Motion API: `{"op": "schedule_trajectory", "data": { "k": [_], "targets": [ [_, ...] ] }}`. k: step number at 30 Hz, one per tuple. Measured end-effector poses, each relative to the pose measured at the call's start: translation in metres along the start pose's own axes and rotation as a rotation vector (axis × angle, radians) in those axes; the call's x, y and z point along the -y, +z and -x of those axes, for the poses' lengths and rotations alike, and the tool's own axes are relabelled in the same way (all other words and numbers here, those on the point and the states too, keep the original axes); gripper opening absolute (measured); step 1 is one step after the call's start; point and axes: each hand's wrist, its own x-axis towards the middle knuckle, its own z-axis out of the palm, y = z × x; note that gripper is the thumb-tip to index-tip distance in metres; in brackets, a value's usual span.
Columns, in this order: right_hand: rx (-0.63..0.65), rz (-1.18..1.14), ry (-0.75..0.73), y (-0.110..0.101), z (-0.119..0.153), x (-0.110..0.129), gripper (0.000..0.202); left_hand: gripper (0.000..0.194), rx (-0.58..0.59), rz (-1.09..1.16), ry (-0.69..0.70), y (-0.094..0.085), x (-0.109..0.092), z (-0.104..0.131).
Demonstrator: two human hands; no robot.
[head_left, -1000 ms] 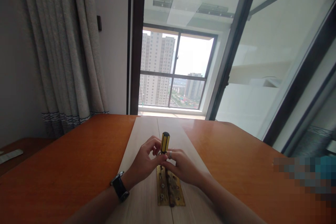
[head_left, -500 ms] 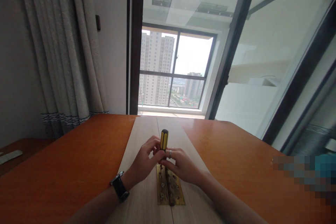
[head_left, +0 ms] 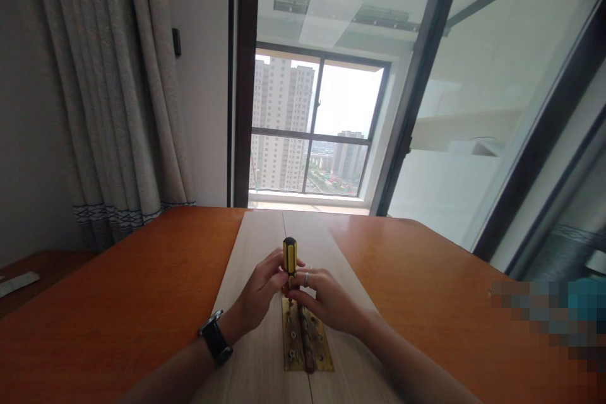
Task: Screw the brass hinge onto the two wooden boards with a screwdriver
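A screwdriver (head_left: 290,257) with a yellow and black handle stands nearly upright over the far end of a brass hinge (head_left: 305,344). My left hand (head_left: 260,284) is closed on the screwdriver's handle from the left side, with a watch on that wrist. From the right, my right hand (head_left: 324,297), wearing a ring, has its fingers closed around the lower shaft. Fingers partly hide the shaft, and I cannot make out how its tip meets the hinge. The hinge lies flat across the seam of two pale wood boards (head_left: 250,334), with several screw holes along both leaves.
The boards rest on an orange-brown wooden table (head_left: 156,303). Grey curtains (head_left: 108,88) hang at the left. Beyond the table are dark-framed glass doors (head_left: 416,82) and a window (head_left: 317,126). A pale strip (head_left: 17,284) lies at the far left.
The screwdriver's handle has shifted slightly left and down, and more of its shaft shows. My left fingers have shifted on the handle, while my right hand stays nearly in place.
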Motion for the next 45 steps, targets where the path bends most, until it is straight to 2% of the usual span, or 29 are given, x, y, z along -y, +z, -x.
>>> {"op": "schedule_trajectory", "data": {
  "k": [7,16,23,29,38,45],
  "targets": [
    [-0.022,0.017,-0.012,-0.001,-0.001,0.000,0.015,0.022,-0.022,-0.078,0.066,0.002,-0.004,-0.004],
    [-0.009,-0.008,-0.012,-0.001,-0.001,0.002,0.018,0.022,-0.046,-0.051,-0.009,0.002,0.008,-0.002],
    [-0.002,0.020,-0.007,0.000,-0.001,0.000,0.017,0.023,-0.023,-0.010,-0.025,0.002,-0.002,-0.002],
    [-0.007,0.020,0.002,0.002,0.000,-0.003,0.017,0.024,-0.028,-0.081,0.021,0.002,-0.008,-0.003],
    [-0.006,0.003,-0.018,-0.002,-0.001,0.003,0.019,0.023,-0.025,-0.055,0.015,0.001,0.008,-0.002],
    [0.000,-0.001,-0.011,-0.003,-0.001,0.004,0.020,0.031,-0.041,-0.012,-0.027,0.004,0.009,-0.001]
  ]
}}
